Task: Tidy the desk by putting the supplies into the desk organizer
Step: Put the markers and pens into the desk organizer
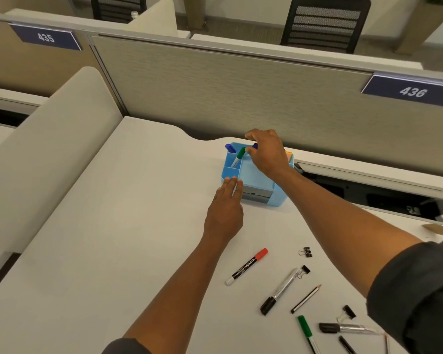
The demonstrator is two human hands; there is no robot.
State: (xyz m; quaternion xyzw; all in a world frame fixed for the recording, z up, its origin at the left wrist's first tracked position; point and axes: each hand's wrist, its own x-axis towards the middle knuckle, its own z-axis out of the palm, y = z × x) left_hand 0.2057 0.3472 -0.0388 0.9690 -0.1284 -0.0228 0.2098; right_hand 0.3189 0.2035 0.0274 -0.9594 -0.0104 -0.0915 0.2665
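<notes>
A blue desk organizer sits far on the desk. Right hand pinches a blue-capped marker above it; left hand rests flat, touching its near corner. Green marker stands tilted, cap up. Near, a red-capped marker reads "camlin", cap far-right.

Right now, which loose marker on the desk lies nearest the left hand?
The red-capped marker, just below the left hand; the black-capped and green-capped ones lie farther right.

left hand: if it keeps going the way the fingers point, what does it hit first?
The left hand points up-desk, its straight fingers already at the front-left corner of the blue desk organizer. That corner wall comes first; whether they already touch it is unclear from this single view.
</notes>
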